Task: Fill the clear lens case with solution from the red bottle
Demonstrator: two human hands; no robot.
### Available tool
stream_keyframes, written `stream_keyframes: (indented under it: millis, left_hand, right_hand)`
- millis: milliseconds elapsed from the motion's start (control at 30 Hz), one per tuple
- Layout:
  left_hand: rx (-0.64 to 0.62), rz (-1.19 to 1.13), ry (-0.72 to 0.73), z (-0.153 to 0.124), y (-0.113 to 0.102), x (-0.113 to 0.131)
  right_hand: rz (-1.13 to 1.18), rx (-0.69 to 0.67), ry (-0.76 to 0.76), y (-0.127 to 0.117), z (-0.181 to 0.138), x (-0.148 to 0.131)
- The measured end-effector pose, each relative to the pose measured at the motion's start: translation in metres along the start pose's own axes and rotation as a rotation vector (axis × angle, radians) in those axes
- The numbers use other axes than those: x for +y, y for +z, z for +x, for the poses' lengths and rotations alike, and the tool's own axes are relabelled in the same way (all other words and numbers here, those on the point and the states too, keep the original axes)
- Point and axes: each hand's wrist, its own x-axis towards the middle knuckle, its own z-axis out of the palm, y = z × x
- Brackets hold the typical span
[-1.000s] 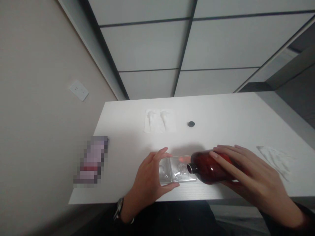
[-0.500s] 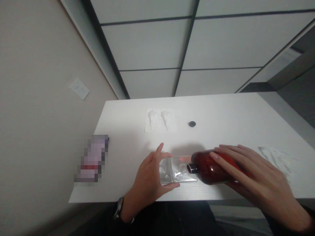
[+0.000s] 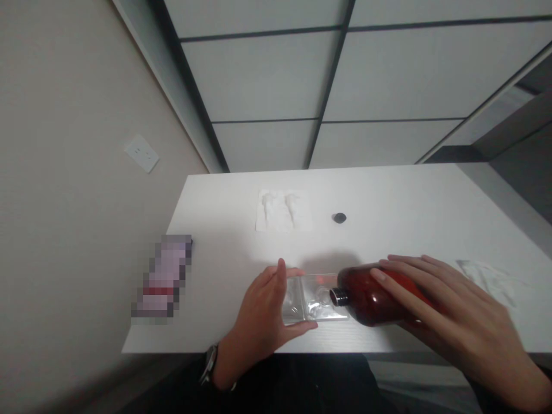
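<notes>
My right hand (image 3: 448, 310) is wrapped round a dark red-brown bottle (image 3: 375, 299). The bottle lies tilted almost level, its uncapped neck pointing left over a clear plastic case (image 3: 321, 299). Two sections with round shapes show in the case, split by a seam. My left hand (image 3: 265, 305) grips the case's left part, thumb along the near edge and fingers at the far edge, with one finger raised. Whether liquid leaves the bottle, I cannot tell. Behind it on the table lies a small dark cap (image 3: 340, 218).
At the back of the white table (image 3: 224, 230) a white tissue (image 3: 278, 221) bears two whitish lumps. A crumpled tissue or wrapper (image 3: 487, 279) lies right, partly behind my right hand. A blurred-out phone-like object (image 3: 161, 276) is at the left edge. A wall socket (image 3: 142, 153) is beyond.
The raised finger of my left hand has shifted slightly, now standing more upright. The bottle and case keep nearly the same place; the whole view has moved a little.
</notes>
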Motion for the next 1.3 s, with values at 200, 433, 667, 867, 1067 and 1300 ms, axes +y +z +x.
stream_keyframes:
  millis: [200,433,667,867,1067,1300]
  left_hand:
    - [0.002,0.054,0.038,-0.0027,0.0007,-0.0036]
    - [-0.026,0.038,-0.007,-0.0007,-0.0022,0.0]
    - [-0.032,-0.024,-0.1,0.0017,-0.0009,0.0043]
    - [-0.044,-0.038,-0.132,0.0031,-0.0006,0.0042]
    - [-0.059,-0.052,-0.147,0.0026,-0.0013,0.004]
    - [-0.083,-0.05,-0.167,0.0014,-0.0017,0.0047]
  right_hand:
    - [-0.005,-0.008,-0.007,-0.002,0.0015,-0.0005]
    - [-0.011,-0.012,-0.012,-0.0028,0.001,0.0006]
    - [-0.013,-0.026,-0.009,-0.0043,0.001,0.0004]
    - [-0.028,-0.035,-0.018,-0.0038,-0.0013,0.002]
    - [-0.037,-0.048,-0.015,-0.0034,0.0006,0.0029]
    - [-0.032,-0.037,-0.03,-0.0047,0.0031,0.0023]
